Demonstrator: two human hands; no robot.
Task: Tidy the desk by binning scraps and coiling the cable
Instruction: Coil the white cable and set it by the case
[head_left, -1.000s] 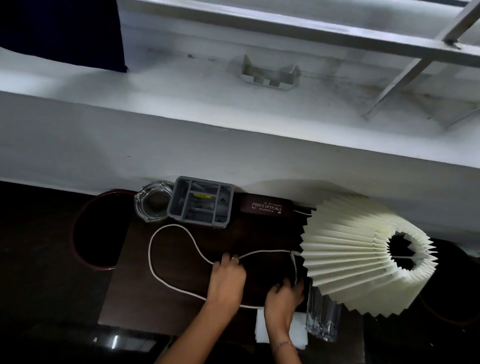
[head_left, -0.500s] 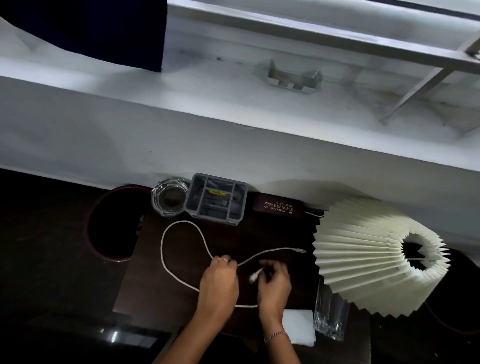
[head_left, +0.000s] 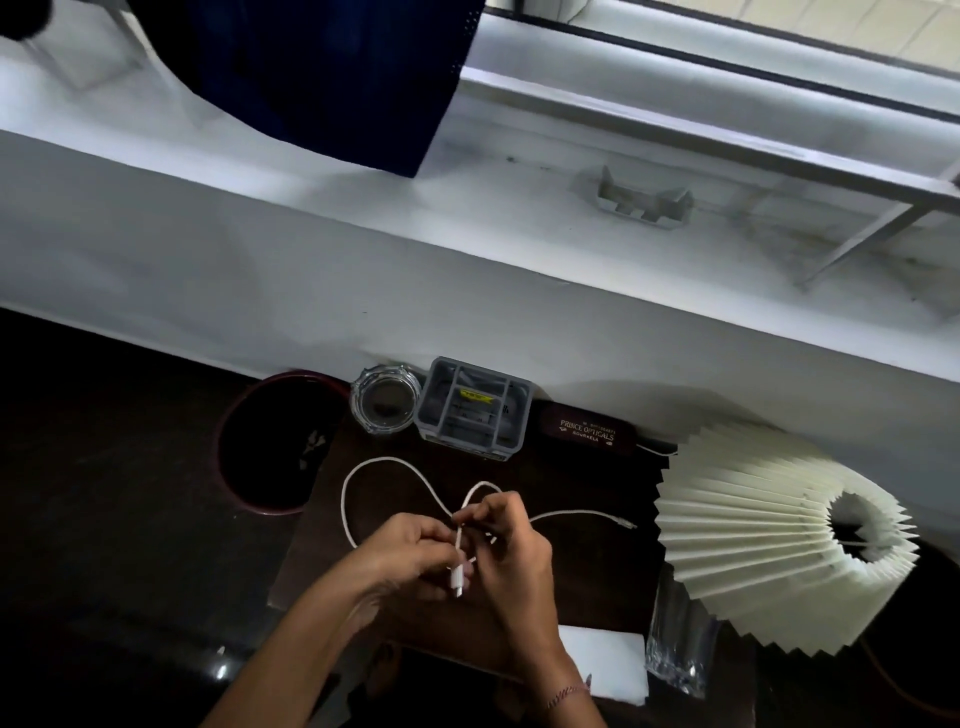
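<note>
Pinching thin white cable (head_left: 358, 470), both hands (head_left: 415, 551) (head_left: 511, 545); loop curved.

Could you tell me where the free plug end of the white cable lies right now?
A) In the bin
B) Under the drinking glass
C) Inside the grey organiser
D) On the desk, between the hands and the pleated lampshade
D: the white cable trails right from the hands to a free plug end lying on the desk, short of the pleated lampshade.
</note>
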